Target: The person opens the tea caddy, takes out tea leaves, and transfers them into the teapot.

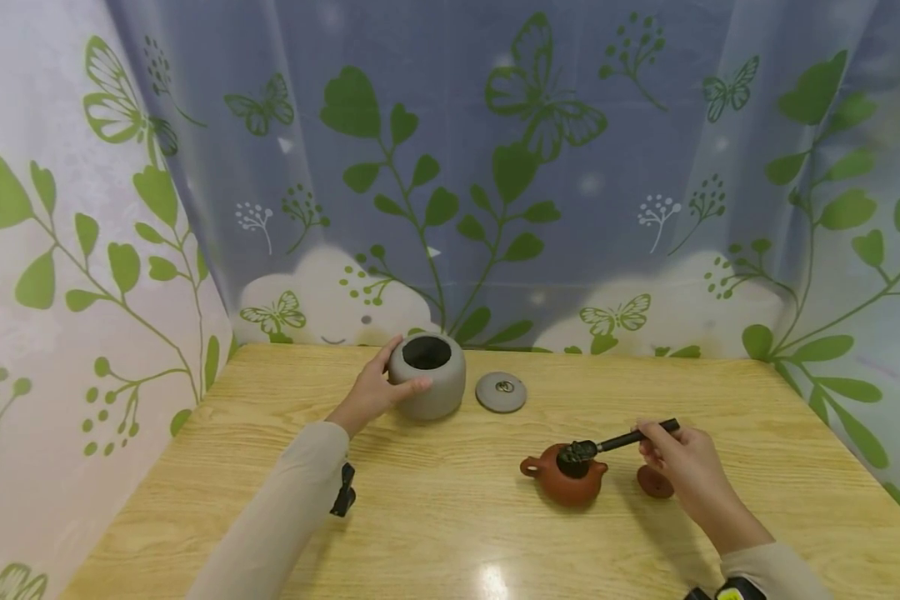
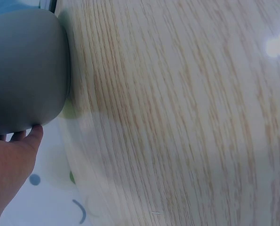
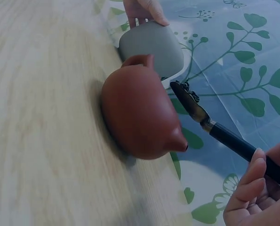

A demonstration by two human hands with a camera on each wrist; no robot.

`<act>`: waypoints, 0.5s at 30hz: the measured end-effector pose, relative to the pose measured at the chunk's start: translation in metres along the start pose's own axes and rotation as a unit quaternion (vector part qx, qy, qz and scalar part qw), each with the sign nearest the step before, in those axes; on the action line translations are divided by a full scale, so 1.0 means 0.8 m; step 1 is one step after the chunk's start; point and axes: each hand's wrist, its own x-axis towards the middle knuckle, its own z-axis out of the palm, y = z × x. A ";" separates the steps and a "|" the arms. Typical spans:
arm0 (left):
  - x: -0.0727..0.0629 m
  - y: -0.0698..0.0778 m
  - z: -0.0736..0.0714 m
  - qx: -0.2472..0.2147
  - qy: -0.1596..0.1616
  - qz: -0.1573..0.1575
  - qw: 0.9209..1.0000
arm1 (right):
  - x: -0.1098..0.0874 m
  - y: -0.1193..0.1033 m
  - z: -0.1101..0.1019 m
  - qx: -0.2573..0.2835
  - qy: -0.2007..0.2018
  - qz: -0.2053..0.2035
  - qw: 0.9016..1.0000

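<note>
My left hand [image 1: 370,393] grips the side of a grey jar [image 1: 438,392], its thumb across the near wall and its fingers round the far side. The jar's mouth is uncovered and dark inside. My right hand [image 1: 686,467] pinches the black handle of a tea scoop [image 1: 630,439]. Dark tea leaves [image 3: 192,94] lie on the scoop's head, which hovers over the mouth of a reddish-brown clay teapot [image 1: 570,489]. In the right wrist view the scoop [image 3: 234,143] stands apart from the teapot [image 3: 135,113]. The teapot's lid is off.
A round grey jar lid [image 1: 501,392] lies right of the jar. The small clay teapot lid [image 1: 655,482] lies on the wooden table [image 1: 420,533], partly behind my right hand. A patterned curtain [image 1: 450,167] hangs along the table's back edge.
</note>
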 end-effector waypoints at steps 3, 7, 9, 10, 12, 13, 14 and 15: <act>-0.001 0.000 0.000 -0.003 0.001 -0.008 1.000 | -0.002 0.002 -0.002 -0.029 0.003 -0.017 0.999; -0.003 0.000 0.000 -0.009 0.002 -0.016 1.000 | -0.005 0.000 0.000 -0.081 0.014 -0.042 0.996; -0.003 0.000 -0.001 -0.007 0.002 -0.013 1.000 | -0.006 -0.004 0.002 -0.115 0.021 -0.062 0.991; -0.003 0.001 -0.001 -0.006 0.002 -0.013 1.000 | -0.007 -0.005 0.003 -0.133 0.025 -0.075 0.988; -0.003 0.000 -0.001 -0.006 0.002 -0.012 1.000 | -0.009 -0.008 0.006 -0.171 0.034 -0.105 0.979; -0.003 0.000 -0.001 -0.006 0.002 -0.012 1.000 | -0.009 -0.009 0.007 -0.191 0.038 -0.122 0.973; -0.002 0.000 -0.001 -0.006 0.002 -0.012 1.000 | -0.010 -0.010 0.009 -0.210 0.041 -0.139 0.967; -0.002 0.000 0.000 -0.006 0.002 -0.012 1.000 | -0.011 -0.011 0.010 -0.227 0.046 -0.155 0.960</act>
